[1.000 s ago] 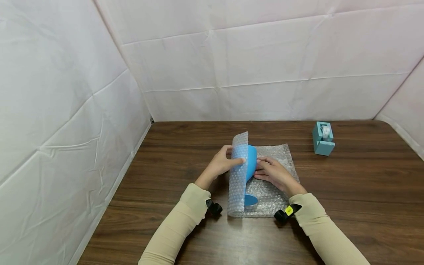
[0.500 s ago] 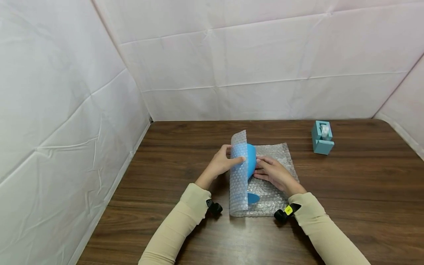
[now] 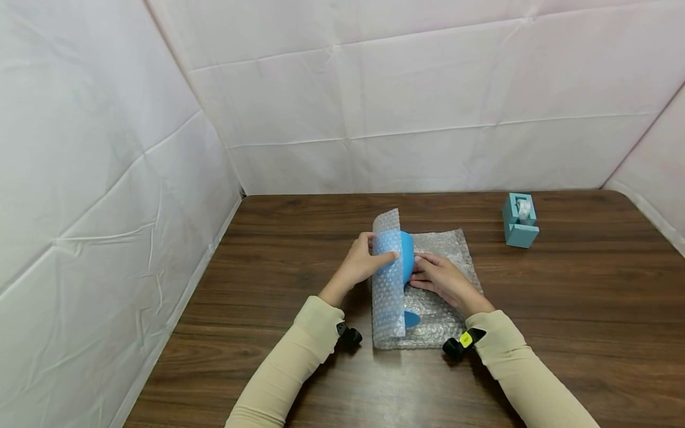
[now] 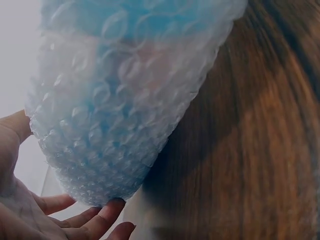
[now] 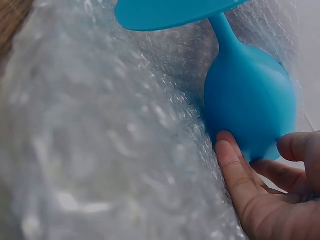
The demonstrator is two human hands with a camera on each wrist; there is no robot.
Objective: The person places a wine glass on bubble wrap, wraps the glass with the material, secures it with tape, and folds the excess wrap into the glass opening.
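Observation:
A blue stemmed wine glass [image 5: 250, 95] lies on its side on a sheet of bubble wrap [image 3: 439, 327], with its round foot [image 3: 411, 319] toward the person. The left part of the sheet [image 3: 387, 297] is lifted and curves over the glass. My left hand [image 3: 360, 258] grips this flap at the bowl, thumb on top; in the left wrist view its fingertips touch the wrap [image 4: 115, 125]. My right hand [image 3: 441, 279] holds the bowl near its rim, thumb on one side and fingers underneath in the right wrist view. The wrap hides much of the glass in the head view.
A teal tape dispenser [image 3: 521, 220] with a tape roll stands at the back right of the brown wooden table [image 3: 289, 238]. White cloth walls [image 3: 417, 89] rise behind the table and at both sides.
The lifted flap has shifted slightly right and covers more of the glass's foot and bowl. My left hand has moved slightly with it; my right hand has stayed almost still.

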